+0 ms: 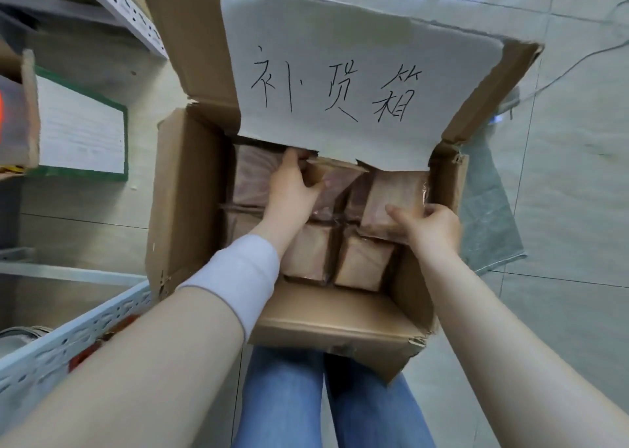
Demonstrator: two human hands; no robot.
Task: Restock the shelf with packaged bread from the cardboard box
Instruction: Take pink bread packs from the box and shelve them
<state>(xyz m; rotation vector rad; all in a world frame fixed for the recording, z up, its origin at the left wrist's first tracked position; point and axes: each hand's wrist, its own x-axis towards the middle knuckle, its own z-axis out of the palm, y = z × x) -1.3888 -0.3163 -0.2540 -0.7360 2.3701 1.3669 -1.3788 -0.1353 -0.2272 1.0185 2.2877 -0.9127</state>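
An open cardboard box [183, 188] stands on the floor in front of my knees, its far flap covered by a white sheet with handwritten characters. Several packaged bread loaves in clear wrap fill it. My left hand [292, 188] reaches deep inside and grips a brown bread package [335, 182] near the far wall. My right hand [430, 224] grips another bread package [391, 202] at the box's right side, tilted up above its neighbours. Two more loaves [362, 263] lie nearer to me.
A metal shelf with perforated white uprights [68, 338] stands at the left, with goods on its levels. A green-framed white board [81, 131] lies beside it. A grey-green cloth [490, 216] sits on the tiled floor right of the box.
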